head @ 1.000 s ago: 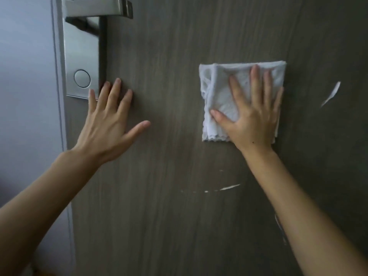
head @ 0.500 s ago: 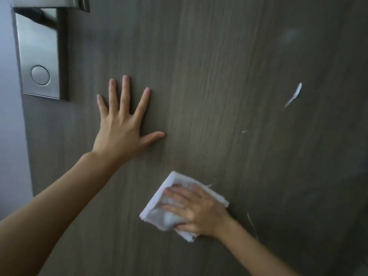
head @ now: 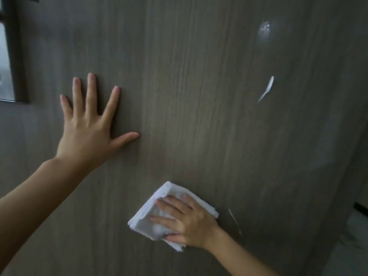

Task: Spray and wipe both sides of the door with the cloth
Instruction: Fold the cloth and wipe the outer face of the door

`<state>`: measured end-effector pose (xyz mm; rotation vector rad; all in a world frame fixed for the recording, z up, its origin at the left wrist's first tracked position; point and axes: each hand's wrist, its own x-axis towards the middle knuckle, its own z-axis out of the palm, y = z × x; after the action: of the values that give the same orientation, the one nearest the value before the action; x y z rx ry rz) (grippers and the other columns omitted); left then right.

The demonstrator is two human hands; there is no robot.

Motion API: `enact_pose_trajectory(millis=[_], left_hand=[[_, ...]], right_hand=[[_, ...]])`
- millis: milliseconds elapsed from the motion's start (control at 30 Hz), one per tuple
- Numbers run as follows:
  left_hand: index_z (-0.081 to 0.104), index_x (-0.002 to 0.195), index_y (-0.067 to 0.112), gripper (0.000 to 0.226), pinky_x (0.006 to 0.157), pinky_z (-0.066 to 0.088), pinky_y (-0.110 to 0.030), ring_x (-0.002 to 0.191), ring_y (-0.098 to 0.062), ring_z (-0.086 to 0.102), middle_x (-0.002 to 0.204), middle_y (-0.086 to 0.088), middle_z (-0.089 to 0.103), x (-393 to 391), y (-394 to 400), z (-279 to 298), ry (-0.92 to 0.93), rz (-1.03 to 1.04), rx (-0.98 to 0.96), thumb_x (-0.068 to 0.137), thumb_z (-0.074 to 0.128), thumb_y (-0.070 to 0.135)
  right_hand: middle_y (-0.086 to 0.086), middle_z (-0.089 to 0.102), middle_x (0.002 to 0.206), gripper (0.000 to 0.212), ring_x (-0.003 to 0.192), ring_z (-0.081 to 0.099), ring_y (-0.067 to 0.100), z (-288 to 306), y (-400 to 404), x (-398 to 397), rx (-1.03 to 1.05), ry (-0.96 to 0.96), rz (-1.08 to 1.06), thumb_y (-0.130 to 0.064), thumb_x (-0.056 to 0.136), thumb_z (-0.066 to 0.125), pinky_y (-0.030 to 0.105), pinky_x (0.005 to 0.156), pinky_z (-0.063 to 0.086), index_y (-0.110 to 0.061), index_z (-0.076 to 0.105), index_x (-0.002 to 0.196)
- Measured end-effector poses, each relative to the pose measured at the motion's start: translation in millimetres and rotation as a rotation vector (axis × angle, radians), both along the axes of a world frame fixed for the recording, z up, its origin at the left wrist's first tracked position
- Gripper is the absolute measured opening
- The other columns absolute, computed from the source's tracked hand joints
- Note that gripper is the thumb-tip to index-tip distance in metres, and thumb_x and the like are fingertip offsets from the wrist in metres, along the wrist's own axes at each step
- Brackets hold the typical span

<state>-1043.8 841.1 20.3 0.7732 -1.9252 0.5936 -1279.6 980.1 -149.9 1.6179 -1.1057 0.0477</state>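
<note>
Head camera view, looking at a dark grey-brown wood-grain door point(head: 189, 96) that fills nearly the whole frame. The left hand point(head: 87, 134) is pressed flat against the door in the upper left area, palm to the surface, fingers spread wide and pointing up, thumb stretched out to the right; it holds nothing. Its bare forearm runs down to the lower left corner.

The right hand point(head: 189, 224) is lower, near the bottom centre, lying flat on a folded white cloth point(head: 151, 220) and pressing it against the door. The fingers point left across the cloth, slightly spread, and the cloth's corners stick out above and below the hand. The two hands are well apart.

At the far left edge, part of a metal lock plate point(head: 6, 62) with a dark border is visible. On the right half of the door there is a wet, shiny patch point(head: 264, 30) near the top, a white streak point(head: 266, 89) below it, and a thinner pale streak point(head: 234, 219) just right of the cloth. A pale floor point(head: 350, 246) shows at the lower right.
</note>
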Motion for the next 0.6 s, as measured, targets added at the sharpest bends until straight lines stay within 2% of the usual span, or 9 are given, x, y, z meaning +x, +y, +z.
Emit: enact_pose_trajectory(millis=[67,133,200,267,333,400,467,600], left_hand=[[0.015,0.152,0.017,0.096,0.106,0.01,-0.07,0.14,-0.053,0.003,0.155,-0.03,0.003,-2.0,-1.2,0.6,0.02,-0.001,-0.034,0.078,0.037,0.074],[0.018,0.151,0.016,0.094,0.105,0.014,-0.071,0.138,-0.056,0.007,0.155,-0.031,0.007,-4.9,-2.6,-0.8,0.021,0.004,-0.049,0.08,0.04,0.073],[0.019,0.151,0.017,0.093,0.107,0.017,-0.071,0.138,-0.056,0.007,0.155,-0.031,0.007,-7.0,-6.4,-1.7,0.029,-0.001,-0.04,0.08,0.04,0.074],[0.017,0.151,0.018,0.094,0.107,0.017,-0.071,0.139,-0.055,0.005,0.155,-0.03,0.005,-6.9,-6.9,-2.1,0.035,-0.01,-0.022,0.079,0.038,0.076],[0.017,0.151,0.017,0.096,0.107,0.016,-0.072,0.139,-0.054,0.004,0.155,-0.03,0.005,-6.3,-1.4,-0.5,0.039,-0.011,-0.003,0.077,0.039,0.075],[0.016,0.151,0.016,0.098,0.107,0.011,-0.072,0.14,-0.053,0.003,0.155,-0.029,0.004,-7.1,9.6,1.7,0.038,-0.023,0.011,0.075,0.039,0.074],[0.014,0.151,0.015,0.1,0.108,0.005,-0.07,0.142,-0.05,0.0,0.156,-0.028,0.001,-13.4,26.5,1.9,0.014,-0.06,0.013,0.075,0.036,0.075],[0.014,0.152,0.019,0.094,0.109,0.003,-0.069,0.143,-0.046,-0.004,0.158,-0.023,-0.003,-48.2,60.0,12.3,-0.049,-0.134,-0.054,0.08,0.029,0.077]], right_hand=[[-0.001,0.032,0.154,0.057,0.145,0.023,0.018,23.4,3.9,-14.2,0.04,0.091,0.052,-0.062,0.089,0.051,0.042,0.121,0.003,-0.037,0.048,0.14],[-0.001,0.03,0.152,0.062,0.143,0.025,0.02,71.8,11.1,-30.2,-0.055,0.041,0.065,-0.065,0.085,0.054,0.043,0.119,0.007,-0.035,0.049,0.139],[0.002,0.033,0.151,0.066,0.141,0.027,0.024,134.7,20.5,-47.9,-0.263,-0.101,0.004,-0.069,0.082,0.055,0.047,0.117,0.011,-0.035,0.049,0.139],[0.009,0.037,0.152,0.069,0.141,0.029,0.029,192.0,26.4,-55.7,-0.496,-0.324,-0.052,-0.071,0.083,0.051,0.051,0.115,0.016,-0.034,0.046,0.14],[0.013,0.034,0.153,0.071,0.143,0.026,0.034,219.7,24.6,-51.2,-0.667,-0.54,-0.106,-0.073,0.085,0.045,0.056,0.115,0.018,-0.032,0.044,0.142],[0.015,0.031,0.154,0.071,0.144,0.024,0.035,210.0,16.2,-41.3,-0.703,-0.609,-0.116,-0.073,0.086,0.043,0.057,0.115,0.019,-0.032,0.042,0.143],[0.013,0.027,0.156,0.07,0.145,0.02,0.033,170.0,9.5,-28.7,-0.605,-0.573,-0.077,-0.072,0.085,0.044,0.055,0.117,0.016,-0.035,0.038,0.144],[0.004,0.024,0.157,0.068,0.148,0.012,0.023,76.7,7.5,-13.2,-0.332,-0.323,-0.047,-0.07,0.084,0.051,0.048,0.119,0.008,-0.039,0.04,0.143]])
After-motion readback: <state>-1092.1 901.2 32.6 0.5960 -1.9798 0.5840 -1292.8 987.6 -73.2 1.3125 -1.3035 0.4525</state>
